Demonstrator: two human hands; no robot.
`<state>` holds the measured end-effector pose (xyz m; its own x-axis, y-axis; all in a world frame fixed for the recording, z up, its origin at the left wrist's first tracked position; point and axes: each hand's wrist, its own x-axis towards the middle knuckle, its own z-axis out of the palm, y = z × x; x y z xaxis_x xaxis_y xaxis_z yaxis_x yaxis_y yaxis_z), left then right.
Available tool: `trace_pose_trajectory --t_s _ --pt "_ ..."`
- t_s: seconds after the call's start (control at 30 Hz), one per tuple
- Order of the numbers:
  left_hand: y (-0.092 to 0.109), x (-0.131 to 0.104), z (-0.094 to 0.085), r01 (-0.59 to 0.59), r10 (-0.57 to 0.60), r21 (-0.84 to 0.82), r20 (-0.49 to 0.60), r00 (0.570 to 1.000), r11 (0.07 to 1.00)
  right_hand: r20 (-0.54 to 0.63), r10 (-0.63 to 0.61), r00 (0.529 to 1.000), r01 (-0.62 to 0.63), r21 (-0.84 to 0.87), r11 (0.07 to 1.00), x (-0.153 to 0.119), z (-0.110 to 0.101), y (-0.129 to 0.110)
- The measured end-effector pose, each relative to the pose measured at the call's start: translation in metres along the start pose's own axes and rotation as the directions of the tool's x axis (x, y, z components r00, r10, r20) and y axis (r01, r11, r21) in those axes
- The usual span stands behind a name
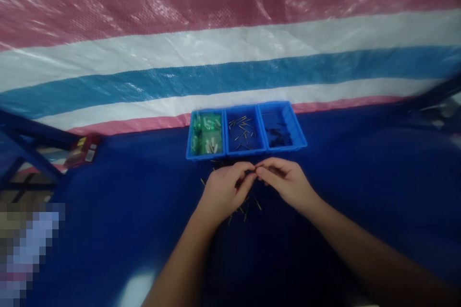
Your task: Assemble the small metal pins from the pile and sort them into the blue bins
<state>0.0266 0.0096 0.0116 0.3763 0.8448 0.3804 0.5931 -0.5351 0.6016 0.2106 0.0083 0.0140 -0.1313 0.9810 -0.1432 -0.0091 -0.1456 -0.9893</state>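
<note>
My left hand [230,187] and my right hand [283,180] meet fingertip to fingertip just in front of the blue bins. Both are closed in a pinch, and whatever sits between the fingertips is too small to make out. Beneath and around my left hand, several thin, gold-coloured slender pieces [259,203] lie scattered on the blue table. Similar thin pieces [245,132] rest in the middle blue bin [245,152]. The left blue bin [205,157] holds green plastic with small pale, clear-looking cylinders [212,146]. Dark small parts [279,139] lie in the right blue bin [297,127].
A dark blue surface [144,192] spreads under everything. A red box [83,150] stands at its far left, near a blue metal frame [36,129]. Behind the bins hangs a red, white and blue striped sheet [230,48]. A blurred-out patch covers the lower left corner.
</note>
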Motion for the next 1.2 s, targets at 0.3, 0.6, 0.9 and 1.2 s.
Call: trace_pose_trajectory --t_s 0.3,0.6,0.9,1.2 --pt "-0.002 0.000 -0.001 0.053 -0.056 0.059 0.042 0.998 0.997 -0.114 -0.041 0.993 0.037 -0.038 0.999 -0.001 0.002 -0.003" --pt "-0.003 -0.003 -0.001 0.085 -0.085 -0.001 0.025 0.996 0.996 -0.096 0.023 0.995 -0.015 0.085 0.996 0.000 0.002 -0.003" --pt "-0.002 0.000 -0.003 0.023 -0.025 0.059 0.028 0.999 0.998 -0.077 0.065 0.995 -0.055 0.130 0.990 -0.001 0.004 -0.004" --pt "0.000 0.001 -0.002 0.039 -0.039 0.036 0.025 0.999 0.999 -0.494 0.040 0.868 0.141 0.324 0.935 0.004 0.002 0.002"
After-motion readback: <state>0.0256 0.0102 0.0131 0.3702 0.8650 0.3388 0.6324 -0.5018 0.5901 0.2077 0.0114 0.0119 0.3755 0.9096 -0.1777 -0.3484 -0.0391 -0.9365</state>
